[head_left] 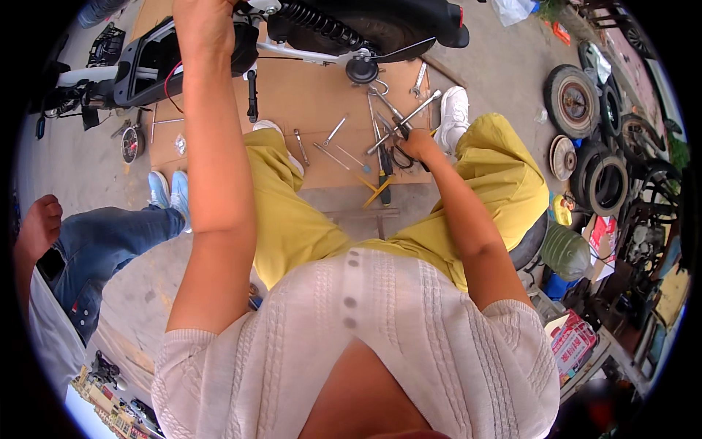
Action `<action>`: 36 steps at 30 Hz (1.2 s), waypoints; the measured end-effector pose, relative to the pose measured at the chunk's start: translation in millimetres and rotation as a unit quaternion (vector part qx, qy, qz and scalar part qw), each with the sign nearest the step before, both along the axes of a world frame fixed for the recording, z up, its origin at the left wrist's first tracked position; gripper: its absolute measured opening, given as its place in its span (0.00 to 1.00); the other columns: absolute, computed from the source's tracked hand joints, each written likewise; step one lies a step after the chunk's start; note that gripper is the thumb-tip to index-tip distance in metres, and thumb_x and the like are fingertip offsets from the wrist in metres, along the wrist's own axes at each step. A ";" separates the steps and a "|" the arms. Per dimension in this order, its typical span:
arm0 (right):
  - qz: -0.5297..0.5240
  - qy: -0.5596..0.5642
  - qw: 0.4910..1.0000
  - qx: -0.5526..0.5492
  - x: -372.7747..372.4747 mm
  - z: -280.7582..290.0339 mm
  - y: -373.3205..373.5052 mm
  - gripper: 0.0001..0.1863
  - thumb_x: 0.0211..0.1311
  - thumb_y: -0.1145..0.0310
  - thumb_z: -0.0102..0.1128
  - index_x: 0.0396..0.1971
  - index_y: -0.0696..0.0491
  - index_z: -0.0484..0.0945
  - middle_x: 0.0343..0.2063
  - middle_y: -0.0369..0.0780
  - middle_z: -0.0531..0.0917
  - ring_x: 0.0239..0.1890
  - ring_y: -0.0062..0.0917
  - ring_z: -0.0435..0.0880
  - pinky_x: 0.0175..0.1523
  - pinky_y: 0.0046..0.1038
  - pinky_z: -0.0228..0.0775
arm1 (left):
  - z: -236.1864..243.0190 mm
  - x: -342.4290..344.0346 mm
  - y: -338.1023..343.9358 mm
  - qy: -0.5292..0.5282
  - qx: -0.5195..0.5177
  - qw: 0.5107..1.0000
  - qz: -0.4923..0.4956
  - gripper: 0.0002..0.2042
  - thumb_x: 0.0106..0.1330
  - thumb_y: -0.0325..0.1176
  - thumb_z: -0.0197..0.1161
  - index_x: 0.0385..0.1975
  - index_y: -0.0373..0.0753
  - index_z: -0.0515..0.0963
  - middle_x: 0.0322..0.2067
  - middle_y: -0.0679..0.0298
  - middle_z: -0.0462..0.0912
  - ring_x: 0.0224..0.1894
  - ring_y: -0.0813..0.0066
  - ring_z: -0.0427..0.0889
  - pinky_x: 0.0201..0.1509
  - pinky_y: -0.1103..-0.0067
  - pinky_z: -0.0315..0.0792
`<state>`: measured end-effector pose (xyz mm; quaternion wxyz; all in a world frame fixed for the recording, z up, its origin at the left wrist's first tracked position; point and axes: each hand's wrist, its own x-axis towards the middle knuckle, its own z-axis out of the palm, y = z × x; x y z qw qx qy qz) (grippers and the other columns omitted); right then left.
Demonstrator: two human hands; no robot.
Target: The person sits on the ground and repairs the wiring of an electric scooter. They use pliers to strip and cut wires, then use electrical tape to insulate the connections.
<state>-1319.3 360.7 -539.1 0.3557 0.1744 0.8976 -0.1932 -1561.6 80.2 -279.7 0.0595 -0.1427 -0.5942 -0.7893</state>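
My left hand (205,28) reaches to the top edge, against the frame of an electric bike lying across the far side. Its fingers are cut off by the picture's edge. My right hand (419,145) is low over the tools on the cardboard, its fingers closed around a dark-handled tool whose kind I cannot make out. Right beside it lie a silver cross wrench (426,104), black scissor-like handles (401,158) and a screwdriver (385,189) with a dark and yellow handle. A yellow T-shaped tool (376,192) is nearer to me. The bike's black spring shock absorber (322,25) shows beyond.
Cardboard (292,168) covers the ground, with several wrenches, among them an open-end wrench (419,79). Old tyres (572,101) stand at the right near a green plastic bottle (565,251). A person in jeans (121,245) sits at the left. A small basket (132,144) holds parts.
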 end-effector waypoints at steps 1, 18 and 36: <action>-0.011 0.005 1.000 0.002 9.8 -18.5 -10.0 0.25 0.57 0.53 0.60 0.40 0.63 0.80 0.41 0.57 0.82 0.46 0.48 0.81 0.52 0.42 0.73 | -1.9 -0.4 -5.1 0.000 0.016 1.000 0.011 0.10 0.68 0.28 0.58 0.46 0.33 0.79 0.37 0.59 0.84 0.29 0.79 0.81 0.26 0.87 0.70; 0.352 0.214 0.890 0.194 -27.2 -120.5 -13.1 0.10 0.57 0.66 0.55 0.33 0.49 0.84 0.39 0.36 0.80 0.47 0.28 0.76 0.50 0.34 0.65 | 1.2 14.1 -0.7 -0.045 -0.059 0.997 0.022 0.11 0.68 0.28 0.58 0.47 0.31 0.76 0.36 0.58 0.83 0.28 0.78 0.81 0.26 0.87 0.70; 0.398 0.219 0.855 -0.250 -122.8 252.9 -149.0 0.14 0.62 0.62 0.59 0.40 0.56 0.79 0.35 0.50 0.83 0.39 0.45 0.82 0.44 0.41 0.72 | 12.8 17.3 -29.8 -0.034 0.078 0.996 0.026 0.12 0.69 0.31 0.57 0.47 0.30 0.77 0.37 0.58 0.82 0.29 0.77 0.81 0.29 0.85 0.70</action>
